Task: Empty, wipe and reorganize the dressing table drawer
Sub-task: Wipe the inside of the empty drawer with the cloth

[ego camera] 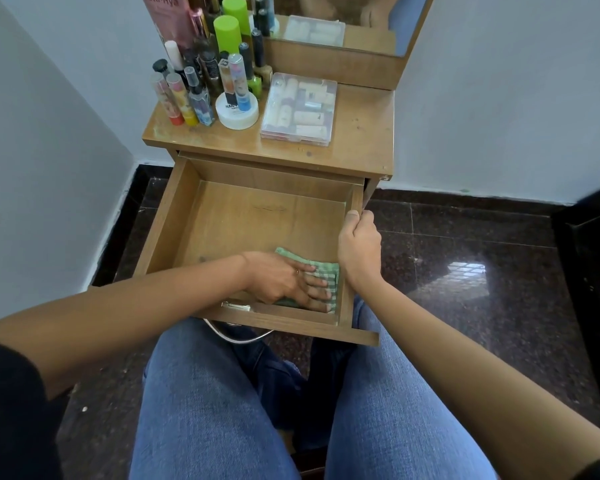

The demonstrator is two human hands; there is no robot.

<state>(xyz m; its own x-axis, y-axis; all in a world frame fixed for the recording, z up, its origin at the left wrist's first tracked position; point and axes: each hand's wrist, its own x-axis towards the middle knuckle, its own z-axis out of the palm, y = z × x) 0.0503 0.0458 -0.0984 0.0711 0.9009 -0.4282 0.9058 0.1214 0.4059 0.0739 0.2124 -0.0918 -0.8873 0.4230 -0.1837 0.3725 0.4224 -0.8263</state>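
We see a dark polished floor (465,258) and legs in blue jeans (205,410) at the bottom of the view. The wooden dressing table (361,133) stands against the wall, with its drawer (168,220) open toward the knees and its bare wood bottom showing. A mirror (347,46) stands at the back of the tabletop. A clear plastic box (298,109) of small items lies flat in the middle of the top. A cluster of bottles (201,88) stands upright at the left, with a white jar (237,114) just in front of them, beside the box. We note the right hand (359,251) grips the drawer's right wall, thumb on the top edge and fingers curled over the outside. The left hand (278,280) is inside the drawer at the front right corner, fingers straight and spread, pressing flat on a green-and-white checked cloth (326,268). The cloth lies on the drawer bottom, against the right wall.
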